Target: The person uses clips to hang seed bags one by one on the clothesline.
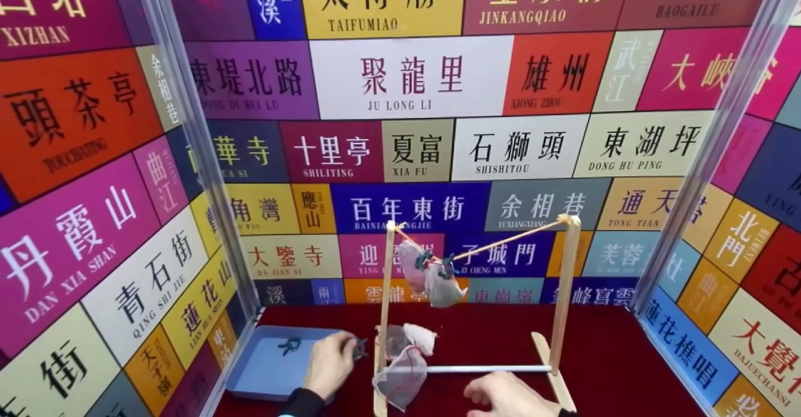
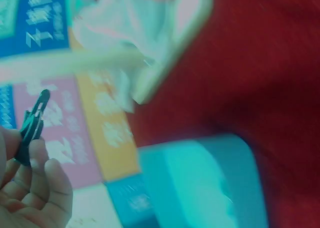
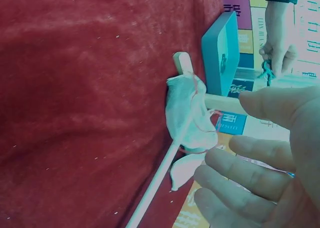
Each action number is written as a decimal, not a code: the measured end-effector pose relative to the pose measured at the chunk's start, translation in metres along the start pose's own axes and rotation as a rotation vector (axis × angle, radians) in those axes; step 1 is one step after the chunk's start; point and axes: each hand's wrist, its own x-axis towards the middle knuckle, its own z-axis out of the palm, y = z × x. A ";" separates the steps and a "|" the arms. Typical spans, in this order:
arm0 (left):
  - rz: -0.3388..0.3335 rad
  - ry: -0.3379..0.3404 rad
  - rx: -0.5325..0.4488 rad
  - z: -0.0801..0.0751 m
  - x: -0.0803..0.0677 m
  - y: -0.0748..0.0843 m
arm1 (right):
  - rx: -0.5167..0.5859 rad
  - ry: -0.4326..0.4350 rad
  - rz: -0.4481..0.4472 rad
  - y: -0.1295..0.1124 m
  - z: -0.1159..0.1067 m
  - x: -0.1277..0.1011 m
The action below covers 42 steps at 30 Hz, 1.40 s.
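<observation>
My left hand (image 1: 330,364) pinches a dark green clothespin (image 2: 32,125) between thumb and fingers, between the blue tray and the rack's left post. My right hand (image 1: 510,395) holds nothing; its fingers are loosely spread in the right wrist view, near the rack's low crossbar (image 1: 475,369). From the orange string (image 1: 510,238) between the posts hang whitish mesh pouches (image 1: 445,285), with green clothespins (image 1: 443,267) at their tops. More mesh pouches (image 1: 400,379) with thin red cords lie at the foot of the left post (image 1: 387,292).
Left of the rack stands the blue tray (image 1: 250,367) with green clothespins (image 1: 289,345) in it. The right post (image 1: 566,292) rises from a wooden foot (image 1: 541,345). Dark red cloth (image 1: 601,342) covers the table. Panels printed with place names (image 1: 410,79) surround it.
</observation>
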 end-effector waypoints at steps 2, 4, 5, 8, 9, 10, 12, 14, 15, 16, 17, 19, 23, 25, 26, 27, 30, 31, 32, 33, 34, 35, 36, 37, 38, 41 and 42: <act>0.009 -0.048 -0.058 0.002 -0.004 0.016 | -0.040 0.045 -0.058 -0.005 0.004 0.002; 0.036 -0.096 -0.108 0.004 -0.008 0.032 | -0.074 0.093 -0.108 -0.009 0.009 0.004; 0.055 -0.119 -0.133 0.006 -0.009 0.041 | -0.088 0.121 -0.133 -0.011 0.010 0.006; 0.100 -0.185 -0.199 0.010 -0.009 0.068 | -0.098 0.209 -0.172 -0.019 0.013 0.012; 0.115 -0.199 -0.214 0.012 -0.008 0.076 | -0.105 0.246 -0.186 -0.021 0.013 0.015; 0.127 -0.212 -0.233 0.014 -0.006 0.084 | -0.113 0.283 -0.196 -0.024 0.012 0.018; 0.132 -0.236 -0.276 0.016 -0.001 0.099 | -0.131 0.354 -0.205 -0.029 0.009 0.025; 0.131 -0.252 -0.307 0.019 0.005 0.111 | -0.145 0.415 -0.202 -0.033 0.006 0.030; 0.129 -0.258 -0.320 0.021 0.007 0.116 | -0.145 0.436 -0.202 -0.034 0.005 0.032; 0.123 -0.266 -0.330 0.022 0.008 0.121 | -0.146 0.454 -0.202 -0.035 0.004 0.034; 0.113 -0.276 -0.339 0.023 0.009 0.124 | -0.145 0.466 -0.204 -0.035 0.003 0.036; 0.099 -0.297 -0.344 0.025 0.009 0.128 | -0.152 0.481 -0.216 -0.035 0.003 0.037; 0.074 -0.345 -0.346 0.027 0.003 0.131 | -0.218 0.483 -0.243 -0.030 0.006 0.035; 0.056 -0.377 -0.357 0.027 -0.001 0.130 | -0.281 0.477 -0.261 -0.027 0.009 0.032; 0.046 -0.393 -0.363 0.028 -0.002 0.130 | -0.311 0.473 -0.271 -0.026 0.011 0.030; 0.037 -0.405 -0.372 0.028 -0.004 0.129 | -0.342 0.471 -0.284 -0.025 0.012 0.029; 0.025 -0.410 -0.408 0.028 -0.003 0.126 | -0.442 0.481 -0.327 -0.024 0.012 0.028; 0.019 -0.400 -0.421 0.027 -0.002 0.124 | -0.467 0.488 -0.337 -0.024 0.011 0.028; 0.013 -0.381 -0.423 0.027 -0.001 0.121 | -0.492 0.497 -0.347 -0.023 0.011 0.028; 0.005 -0.355 -0.417 0.027 -0.001 0.118 | -0.514 0.506 -0.354 -0.023 0.010 0.028; -0.009 -0.331 -0.405 0.028 0.000 0.113 | -0.530 0.511 -0.358 -0.022 0.009 0.027; -0.027 -0.304 -0.383 0.027 0.000 0.108 | -0.542 0.515 -0.358 -0.021 0.008 0.026; -0.049 -0.274 -0.354 0.028 0.000 0.102 | -0.547 0.515 -0.355 -0.020 0.007 0.025; -0.073 -0.246 -0.321 0.028 0.000 0.095 | -0.547 0.510 -0.348 -0.018 0.006 0.023; -0.098 -0.219 -0.280 0.029 -0.001 0.087 | -0.550 0.505 -0.339 -0.017 0.005 0.022; -0.175 -0.160 -0.184 0.034 -0.005 0.064 | -0.538 0.475 -0.307 -0.012 0.004 0.016; -0.198 -0.143 -0.161 0.036 -0.007 0.057 | -0.535 0.465 -0.295 -0.010 0.003 0.015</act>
